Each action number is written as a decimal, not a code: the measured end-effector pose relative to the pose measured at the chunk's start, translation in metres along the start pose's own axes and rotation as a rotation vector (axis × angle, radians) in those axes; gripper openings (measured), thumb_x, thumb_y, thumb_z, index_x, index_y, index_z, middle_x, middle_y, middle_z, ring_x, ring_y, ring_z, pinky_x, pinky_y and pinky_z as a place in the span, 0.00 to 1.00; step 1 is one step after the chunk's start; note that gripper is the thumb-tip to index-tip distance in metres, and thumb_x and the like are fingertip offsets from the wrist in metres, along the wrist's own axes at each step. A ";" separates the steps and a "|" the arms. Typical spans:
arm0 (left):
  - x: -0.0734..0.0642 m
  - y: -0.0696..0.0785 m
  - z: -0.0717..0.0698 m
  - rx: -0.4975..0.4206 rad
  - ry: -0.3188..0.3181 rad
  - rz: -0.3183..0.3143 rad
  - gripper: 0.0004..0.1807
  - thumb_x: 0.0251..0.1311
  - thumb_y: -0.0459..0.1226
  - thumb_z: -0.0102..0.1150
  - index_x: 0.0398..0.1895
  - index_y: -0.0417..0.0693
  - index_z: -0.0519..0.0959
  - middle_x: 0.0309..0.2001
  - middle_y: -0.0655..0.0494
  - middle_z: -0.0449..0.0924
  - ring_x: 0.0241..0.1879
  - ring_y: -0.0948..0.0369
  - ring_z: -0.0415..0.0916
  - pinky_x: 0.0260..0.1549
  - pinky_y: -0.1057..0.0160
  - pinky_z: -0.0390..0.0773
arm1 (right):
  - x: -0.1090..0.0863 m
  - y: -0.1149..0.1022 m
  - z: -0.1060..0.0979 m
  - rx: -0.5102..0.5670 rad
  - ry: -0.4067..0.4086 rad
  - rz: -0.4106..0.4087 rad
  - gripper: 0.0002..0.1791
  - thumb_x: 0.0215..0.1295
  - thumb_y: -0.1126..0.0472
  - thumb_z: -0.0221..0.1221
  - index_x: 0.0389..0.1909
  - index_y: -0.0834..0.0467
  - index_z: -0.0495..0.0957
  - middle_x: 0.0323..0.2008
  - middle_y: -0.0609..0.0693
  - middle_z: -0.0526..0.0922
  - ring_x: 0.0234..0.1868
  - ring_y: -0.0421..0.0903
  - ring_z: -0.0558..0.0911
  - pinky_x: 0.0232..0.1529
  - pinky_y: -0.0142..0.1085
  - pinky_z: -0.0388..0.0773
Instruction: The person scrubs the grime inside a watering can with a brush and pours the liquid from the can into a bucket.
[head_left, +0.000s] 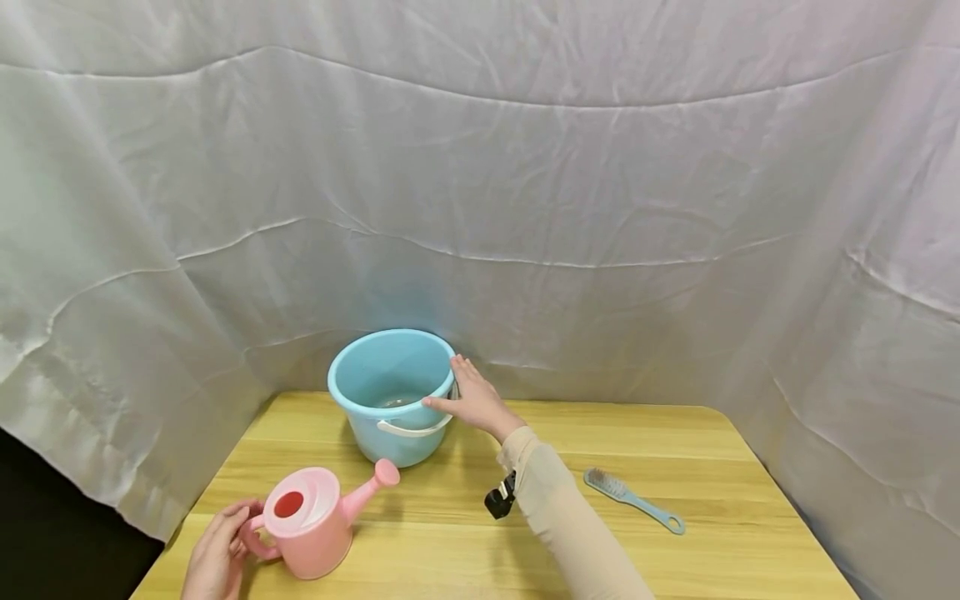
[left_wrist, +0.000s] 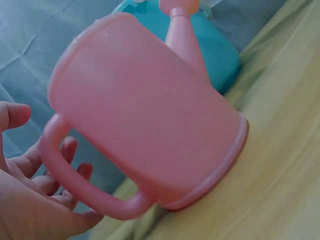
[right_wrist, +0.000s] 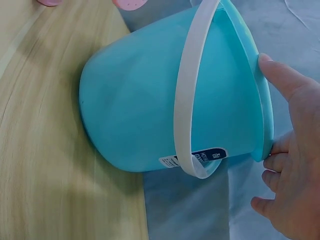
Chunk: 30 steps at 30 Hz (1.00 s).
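Observation:
A pink watering can [head_left: 309,533] stands upright on the table at the left front, its spout pointing right. My left hand [head_left: 218,550] is at its looped handle. In the left wrist view the fingers [left_wrist: 70,147] reach behind the handle [left_wrist: 75,177], with the thumb held apart from it. Farther back stands a light-blue bucket [head_left: 401,437], its white bail handle [right_wrist: 187,90] hanging down the side. My right hand [head_left: 480,400] touches the bucket's rim, thumb and fingers spread along it; the fingers are loosely extended in the right wrist view.
On the right of the wooden table [head_left: 450,558] lies a blue hairbrush [head_left: 633,500], bristles up. A grey-white curtain [head_left: 562,183] hangs behind and on both sides, close behind the bucket. The right forearm crosses between the bucket and the brush.

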<state>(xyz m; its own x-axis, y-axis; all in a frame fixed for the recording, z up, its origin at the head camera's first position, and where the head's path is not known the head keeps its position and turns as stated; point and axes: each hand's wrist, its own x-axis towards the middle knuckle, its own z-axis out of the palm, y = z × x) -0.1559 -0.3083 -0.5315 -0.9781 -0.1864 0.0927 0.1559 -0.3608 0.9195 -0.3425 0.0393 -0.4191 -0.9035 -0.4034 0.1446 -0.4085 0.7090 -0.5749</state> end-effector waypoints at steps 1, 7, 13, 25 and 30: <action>0.000 0.001 0.001 0.008 0.005 0.017 0.14 0.75 0.35 0.41 0.44 0.62 0.78 0.41 0.72 0.83 0.43 0.75 0.77 0.41 0.77 0.74 | 0.000 0.000 0.000 0.001 0.001 0.000 0.57 0.59 0.30 0.58 0.77 0.59 0.44 0.78 0.56 0.45 0.79 0.54 0.44 0.76 0.58 0.46; 0.003 0.015 0.011 0.065 0.036 0.091 0.12 0.75 0.37 0.41 0.51 0.65 0.72 0.44 0.76 0.82 0.46 0.78 0.75 0.43 0.79 0.73 | 0.002 0.000 0.001 -0.013 0.007 -0.002 0.58 0.59 0.30 0.58 0.77 0.61 0.44 0.78 0.57 0.45 0.79 0.54 0.45 0.76 0.58 0.48; 0.005 0.032 0.023 0.126 0.073 0.075 0.14 0.77 0.42 0.37 0.60 0.67 0.63 0.48 0.85 0.77 0.52 0.80 0.68 0.50 0.71 0.57 | 0.000 -0.003 -0.002 -0.035 0.009 -0.005 0.56 0.60 0.31 0.57 0.76 0.62 0.46 0.77 0.58 0.47 0.79 0.55 0.45 0.77 0.56 0.47; 0.017 0.061 0.050 0.121 0.083 0.080 0.29 0.77 0.45 0.36 0.77 0.59 0.47 0.55 0.84 0.70 0.58 0.81 0.63 0.70 0.66 0.43 | -0.001 -0.003 -0.007 -0.071 0.019 -0.039 0.55 0.62 0.30 0.54 0.75 0.64 0.47 0.77 0.59 0.47 0.78 0.56 0.46 0.77 0.55 0.48; 0.022 0.068 0.065 0.121 0.063 0.086 0.29 0.76 0.47 0.36 0.77 0.60 0.48 0.61 0.78 0.66 0.60 0.80 0.61 0.77 0.59 0.32 | -0.007 0.000 -0.010 -0.068 0.022 -0.031 0.53 0.64 0.31 0.52 0.76 0.61 0.45 0.77 0.57 0.47 0.79 0.55 0.45 0.78 0.53 0.47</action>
<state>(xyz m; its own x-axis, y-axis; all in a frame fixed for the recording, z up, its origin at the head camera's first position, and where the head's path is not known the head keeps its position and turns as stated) -0.1759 -0.2773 -0.4419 -0.9505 -0.2707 0.1525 0.2174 -0.2286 0.9489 -0.3376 0.0481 -0.4122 -0.8926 -0.4137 0.1793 -0.4436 0.7344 -0.5137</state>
